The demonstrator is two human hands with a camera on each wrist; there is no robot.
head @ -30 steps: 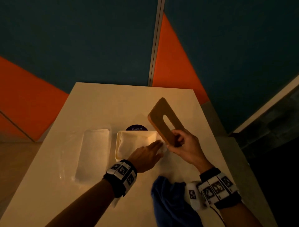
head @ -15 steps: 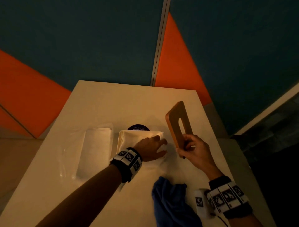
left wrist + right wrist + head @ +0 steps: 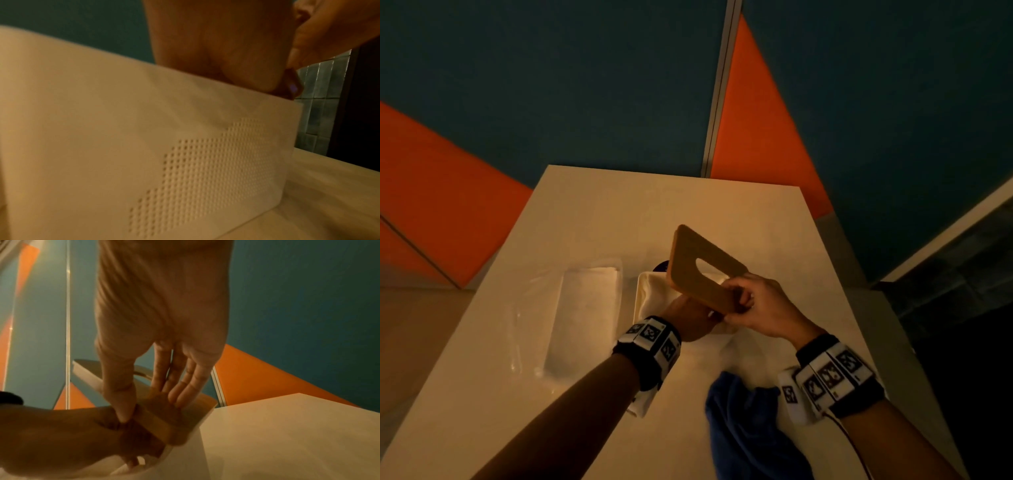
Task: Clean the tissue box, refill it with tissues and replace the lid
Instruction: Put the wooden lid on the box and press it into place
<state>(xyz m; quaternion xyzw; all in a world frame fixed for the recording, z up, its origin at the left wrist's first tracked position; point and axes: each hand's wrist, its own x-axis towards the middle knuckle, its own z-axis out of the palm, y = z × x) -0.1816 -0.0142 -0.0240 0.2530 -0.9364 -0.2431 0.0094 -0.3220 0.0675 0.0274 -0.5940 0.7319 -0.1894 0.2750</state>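
The white tissue box stands mid-table with white tissues inside; its perforated side wall fills the left wrist view. My right hand pinches the near end of the wooden lid, which has an oval slot. The lid is tilted over the box, far end raised. In the right wrist view the thumb and fingers clamp the lid. My left hand lies on the box's near end under the lid. Its fingers reach over the rim into the box, mostly hidden.
A tissue pack in clear plastic lies left of the box. A blue cloth is crumpled near the front right. A dark round sticker shows behind the box. The white table meets a teal and orange wall.
My right hand has swung the lid from upright at the right of the box leftwards and down over the box. My left hand has stayed on the box's near end.
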